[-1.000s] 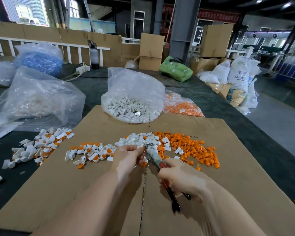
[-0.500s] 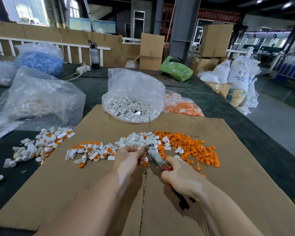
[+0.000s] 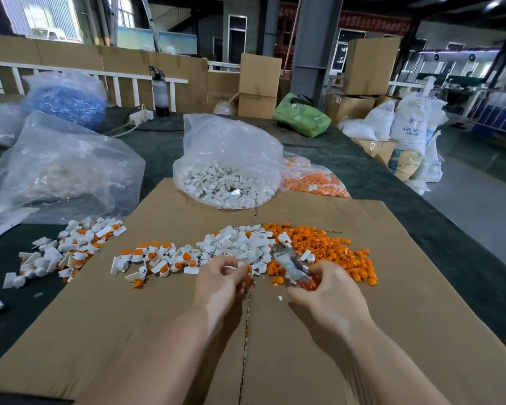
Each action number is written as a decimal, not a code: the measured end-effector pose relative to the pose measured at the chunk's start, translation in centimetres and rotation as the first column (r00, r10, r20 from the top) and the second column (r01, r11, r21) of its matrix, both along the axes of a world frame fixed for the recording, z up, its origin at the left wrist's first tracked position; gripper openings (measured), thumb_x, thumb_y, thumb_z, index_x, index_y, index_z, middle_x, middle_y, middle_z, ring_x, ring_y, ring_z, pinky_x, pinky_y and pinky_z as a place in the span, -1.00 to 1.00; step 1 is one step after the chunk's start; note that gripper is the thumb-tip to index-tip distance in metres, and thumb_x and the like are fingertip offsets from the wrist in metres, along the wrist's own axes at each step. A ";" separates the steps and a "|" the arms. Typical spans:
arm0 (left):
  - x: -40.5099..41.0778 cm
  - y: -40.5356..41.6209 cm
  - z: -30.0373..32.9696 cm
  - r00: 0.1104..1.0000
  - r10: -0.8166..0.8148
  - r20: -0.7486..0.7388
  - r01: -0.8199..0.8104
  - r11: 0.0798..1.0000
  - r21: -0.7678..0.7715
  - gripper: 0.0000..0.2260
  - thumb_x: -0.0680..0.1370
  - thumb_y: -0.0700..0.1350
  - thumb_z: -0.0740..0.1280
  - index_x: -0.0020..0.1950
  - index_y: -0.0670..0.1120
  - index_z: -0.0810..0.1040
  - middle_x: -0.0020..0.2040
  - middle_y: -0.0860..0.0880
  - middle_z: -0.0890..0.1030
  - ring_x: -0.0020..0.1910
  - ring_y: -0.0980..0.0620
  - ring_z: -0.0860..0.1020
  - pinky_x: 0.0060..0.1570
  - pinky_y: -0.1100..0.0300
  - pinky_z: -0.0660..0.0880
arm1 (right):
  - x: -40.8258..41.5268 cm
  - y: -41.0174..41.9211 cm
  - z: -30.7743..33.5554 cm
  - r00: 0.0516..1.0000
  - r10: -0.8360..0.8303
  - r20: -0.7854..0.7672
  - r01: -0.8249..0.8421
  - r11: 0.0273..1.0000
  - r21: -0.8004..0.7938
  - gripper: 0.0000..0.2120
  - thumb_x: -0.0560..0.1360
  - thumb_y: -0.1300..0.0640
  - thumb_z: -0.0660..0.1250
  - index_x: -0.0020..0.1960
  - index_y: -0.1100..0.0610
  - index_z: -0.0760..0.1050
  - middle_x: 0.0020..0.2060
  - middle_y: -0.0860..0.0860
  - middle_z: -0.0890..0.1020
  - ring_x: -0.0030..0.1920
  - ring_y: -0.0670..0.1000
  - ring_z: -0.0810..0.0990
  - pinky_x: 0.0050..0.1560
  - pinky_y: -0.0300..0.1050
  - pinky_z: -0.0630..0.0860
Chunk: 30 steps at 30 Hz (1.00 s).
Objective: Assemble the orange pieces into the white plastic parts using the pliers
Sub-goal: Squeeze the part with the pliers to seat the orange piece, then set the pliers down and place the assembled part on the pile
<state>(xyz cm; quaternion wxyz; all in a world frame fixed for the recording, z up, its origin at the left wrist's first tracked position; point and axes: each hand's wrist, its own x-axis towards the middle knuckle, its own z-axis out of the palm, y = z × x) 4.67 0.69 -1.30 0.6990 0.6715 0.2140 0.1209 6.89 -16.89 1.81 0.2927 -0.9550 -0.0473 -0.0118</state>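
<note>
A white sack reads "ABS". My right hand grips the pliers; my left hand pinches an orange-and-white piece beside their nose.

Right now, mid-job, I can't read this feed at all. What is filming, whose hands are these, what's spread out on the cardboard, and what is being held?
There is no machine here: a person works with two bare hands, and the one camera sits on their head, looking forward and down.

The surface is a flattened cardboard sheet on a dark table. On it lie loose white plastic parts, a pile of orange pieces to their right, and finished white-and-orange pieces to the left, with more off the sheet's edge. Behind are a clear bag of white parts and a bag of orange pieces.

The right hand grips the pliers, nose pointing away. The left hand pinches a small piece showing orange at its fingertips; most of it is hidden.
</note>
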 end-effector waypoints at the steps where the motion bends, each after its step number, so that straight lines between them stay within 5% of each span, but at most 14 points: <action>1: -0.1 -0.1 -0.1 1.000 -0.016 -0.001 0.016 0.998 0.062 -0.97 0.52 -0.24 0.35 -0.07 -0.18 0.58 -0.38 -0.05 0.55 -0.45 0.13 0.47 -0.40 0.37 0.43 | 0.3 -0.2 -0.4 0.997 -0.025 0.076 0.032 0.994 -0.100 -0.57 0.34 -0.20 0.39 0.08 0.03 0.44 -0.03 -0.04 0.49 0.03 0.00 0.46 -0.06 -0.11 0.41; 4: -0.3 -0.3 -0.2 0.998 -0.052 -0.023 0.056 0.974 0.220 -0.87 0.54 -0.16 0.34 0.05 -0.03 0.64 -0.12 0.08 0.62 -0.15 0.15 0.56 -0.12 0.44 0.43 | 1.3 -0.8 -1.8 0.982 -0.019 0.185 0.077 0.948 -0.309 -0.45 0.39 -0.31 0.30 0.20 0.03 0.38 0.10 -0.03 0.44 0.19 0.02 0.39 0.18 -0.10 0.34; 7: -0.4 -0.5 -0.2 0.997 -0.062 -0.044 0.072 0.959 0.272 -0.83 0.56 -0.13 0.31 0.11 0.00 0.63 0.05 0.12 0.59 0.05 0.09 0.53 0.20 0.24 0.40 | 2.1 -1.1 -2.7 0.973 -0.010 0.231 0.108 0.904 -0.413 -0.41 0.41 -0.39 0.19 0.24 0.02 0.35 0.15 -0.03 0.42 0.23 0.02 0.36 0.21 -0.11 0.29; 11: -0.2 -0.5 -0.3 0.998 -0.060 -0.028 0.066 0.945 0.320 -0.92 0.56 -0.14 0.31 -0.07 0.00 0.58 -0.17 -0.02 0.61 -0.18 0.02 0.55 -0.09 0.18 0.49 | 2.3 -0.5 -2.9 0.960 0.000 0.281 0.153 0.837 -0.525 -0.39 0.44 -0.41 0.08 0.23 0.03 0.40 0.19 0.00 0.44 0.24 0.05 0.36 0.29 -0.03 0.21; 14: 0.0 -0.5 -0.5 0.998 -0.057 -0.025 0.062 0.943 0.326 -0.91 0.54 -0.16 0.34 -0.15 0.01 0.56 -0.26 -0.05 0.59 -0.28 0.02 0.53 -0.21 0.19 0.47 | 1.9 0.7 -2.9 0.884 0.114 0.453 0.096 0.904 -0.416 -0.56 0.45 -0.12 0.36 0.22 0.11 0.51 0.13 0.10 0.54 0.17 0.16 0.48 0.26 0.14 0.29; 18: 0.0 -0.7 -0.5 0.996 -0.090 0.002 0.086 0.957 0.277 -0.88 0.51 -0.18 0.38 -0.20 0.01 0.59 -0.32 -0.01 0.59 -0.32 0.03 0.51 -0.23 0.17 0.44 | 0.5 2.8 -3.8 0.719 0.376 0.584 -0.303 0.926 -0.223 -0.72 0.35 0.34 0.47 0.03 0.14 0.62 -0.13 0.04 0.62 -0.14 0.12 0.59 -0.15 0.00 0.54; 24: -0.8 -0.3 -0.5 0.986 -0.166 0.010 0.154 0.936 0.317 -0.77 0.48 -0.23 0.39 -0.14 0.15 0.60 -0.23 0.10 0.64 -0.17 0.12 0.59 -0.10 0.31 0.50 | 0.0 3.9 -4.0 0.695 0.347 0.630 -0.382 0.920 -0.086 -0.87 0.32 0.34 0.49 -0.24 0.17 0.58 -0.33 0.01 0.59 -0.31 0.04 0.56 -0.30 -0.11 0.50; 30: -1.0 -0.9 -0.9 0.978 -0.206 0.027 0.173 0.879 0.444 -0.68 0.39 -0.21 0.49 -0.04 0.17 0.53 -0.20 0.06 0.61 -0.22 0.22 0.54 -0.20 0.51 0.39 | -0.2 3.8 -4.1 0.753 0.308 0.582 -0.373 0.928 -0.007 -0.91 0.37 0.34 0.45 -0.20 0.19 0.60 -0.28 0.01 0.61 -0.23 0.03 0.59 -0.19 -0.24 0.44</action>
